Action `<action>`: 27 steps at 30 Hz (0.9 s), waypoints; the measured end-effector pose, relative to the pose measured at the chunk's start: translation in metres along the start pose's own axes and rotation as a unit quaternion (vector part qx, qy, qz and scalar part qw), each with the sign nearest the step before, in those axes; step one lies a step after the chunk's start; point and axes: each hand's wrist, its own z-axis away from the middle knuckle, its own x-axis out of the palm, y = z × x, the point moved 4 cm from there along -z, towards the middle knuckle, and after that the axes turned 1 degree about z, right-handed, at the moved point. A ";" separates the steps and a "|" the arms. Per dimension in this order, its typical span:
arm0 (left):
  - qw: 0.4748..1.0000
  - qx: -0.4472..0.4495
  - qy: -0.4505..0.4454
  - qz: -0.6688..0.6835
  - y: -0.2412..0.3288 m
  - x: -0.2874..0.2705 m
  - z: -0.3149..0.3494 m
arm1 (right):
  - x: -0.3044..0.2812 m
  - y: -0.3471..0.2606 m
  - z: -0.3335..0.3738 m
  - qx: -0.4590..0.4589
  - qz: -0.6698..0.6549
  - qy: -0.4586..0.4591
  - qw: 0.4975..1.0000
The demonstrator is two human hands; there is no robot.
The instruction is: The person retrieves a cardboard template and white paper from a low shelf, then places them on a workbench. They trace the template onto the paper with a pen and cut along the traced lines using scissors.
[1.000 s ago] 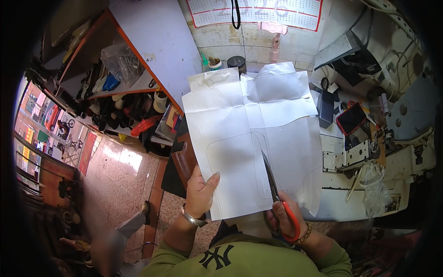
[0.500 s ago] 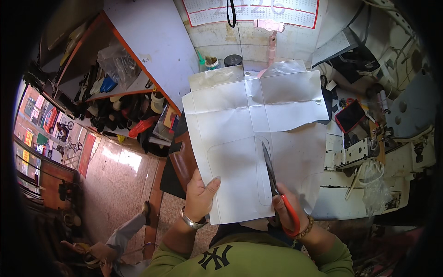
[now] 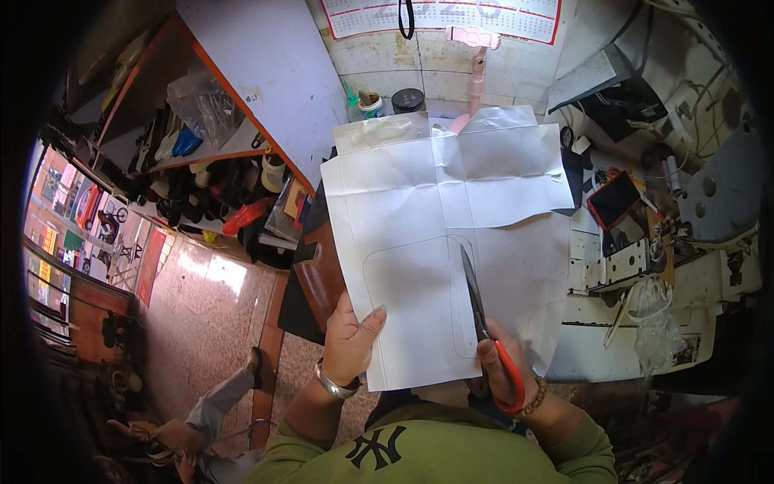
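Note:
A large sheet of creased white card (image 3: 403,306), partly cut and bearing a drawn rounded outline, is held up in front of me. My left hand (image 3: 352,339) pinches its lower left edge, thumb on top and fingers underneath. In my right hand (image 3: 512,367) is a pair of scissors (image 3: 504,371) with red handles. Their dark blades point up and away over the card, beside the right side of the outline, and look almost closed. Some of my right fingers are hidden behind the handles.
Brown leather (image 3: 321,278) lies left of the card. At right are a red-edged phone (image 3: 613,200), a sewing machine (image 3: 717,202) and a clear plastic bag (image 3: 655,323). Shelves of shoes (image 3: 210,189) stand left. Another person's leg (image 3: 222,399) shows lower left. Behind the card are jars (image 3: 408,101).
Almost nothing differs. The view has shifted very slightly; both hands, the card and the scissors keep nearly the same places.

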 end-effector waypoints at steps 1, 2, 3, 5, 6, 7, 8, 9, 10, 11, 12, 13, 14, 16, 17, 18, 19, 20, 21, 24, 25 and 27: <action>1.000 0.001 -0.001 0.003 0.000 0.000 0.000 | 0.000 0.000 0.000 -0.002 -0.007 -0.003 1.000; 1.000 -0.003 0.000 0.002 0.000 0.000 0.000 | 0.001 0.000 0.000 -0.003 -0.009 -0.003 1.000; 1.000 -0.004 0.000 0.003 -0.001 0.000 0.000 | 0.001 0.001 0.000 -0.001 -0.006 0.001 1.000; 1.000 -0.006 0.001 0.007 -0.001 0.000 0.000 | 0.002 0.002 0.000 0.003 -0.026 -0.005 1.000; 1.000 -0.006 0.001 0.010 -0.002 0.000 0.000 | 0.002 0.002 0.000 0.008 -0.033 -0.006 0.999; 1.000 -0.006 0.001 0.013 -0.002 0.000 0.000 | 0.002 0.002 0.000 0.009 -0.033 -0.005 0.999; 1.000 -0.005 -0.001 0.010 -0.002 0.000 0.000 | 0.002 0.002 0.000 0.010 -0.034 -0.005 0.999; 1.000 -0.005 -0.004 0.007 -0.002 -0.001 0.001 | 0.002 0.002 0.001 0.011 -0.034 -0.004 0.999; 1.000 0.000 -0.007 0.003 -0.002 -0.001 0.001 | 0.001 0.002 0.001 0.012 -0.031 -0.004 0.999; 1.000 -0.004 -0.004 0.006 -0.003 -0.001 0.001 | 0.001 0.002 0.001 0.014 -0.029 -0.004 0.999; 1.000 -0.004 -0.003 0.009 -0.003 -0.001 0.001 | 0.000 0.002 0.001 0.020 -0.024 -0.002 1.000; 1.000 -0.004 -0.001 0.010 -0.003 -0.001 0.001 | 0.001 0.002 0.002 0.016 -0.027 -0.004 0.999; 1.000 -0.002 -0.003 0.006 -0.003 -0.001 0.001 | 0.001 0.002 0.002 0.017 -0.029 -0.004 0.999; 1.000 0.003 -0.007 -0.008 -0.002 -0.002 0.001 | 0.002 0.002 0.002 0.018 -0.033 -0.002 0.999; 1.000 0.000 -0.006 -0.002 -0.002 -0.002 0.002 | 0.002 0.003 0.002 0.018 -0.036 -0.001 0.999; 1.000 -0.002 -0.005 0.002 -0.002 -0.002 0.002 | 0.002 0.003 0.002 0.022 -0.037 0.003 0.999; 1.000 -0.003 -0.004 0.006 -0.002 -0.001 0.002 | 0.002 0.002 0.001 0.009 -0.031 0.002 0.999; 1.000 -0.008 -0.001 0.006 -0.002 -0.001 0.002 | 0.002 0.002 0.000 0.000 -0.024 0.002 1.000; 1.000 -0.013 0.001 0.006 -0.002 -0.001 0.003 | 0.001 0.001 0.000 -0.009 -0.016 0.003 1.000; 1.000 -0.018 0.007 0.024 -0.002 0.003 0.005 | -0.002 0.000 -0.006 -0.014 -0.020 -0.020 0.999; 0.999 -0.017 0.009 0.032 -0.002 0.003 0.005 | -0.002 -0.001 -0.007 -0.026 -0.015 -0.017 0.999; 0.999 -0.015 0.003 0.040 0.000 0.004 0.004 | -0.002 -0.003 -0.010 -0.048 -0.002 -0.011 0.999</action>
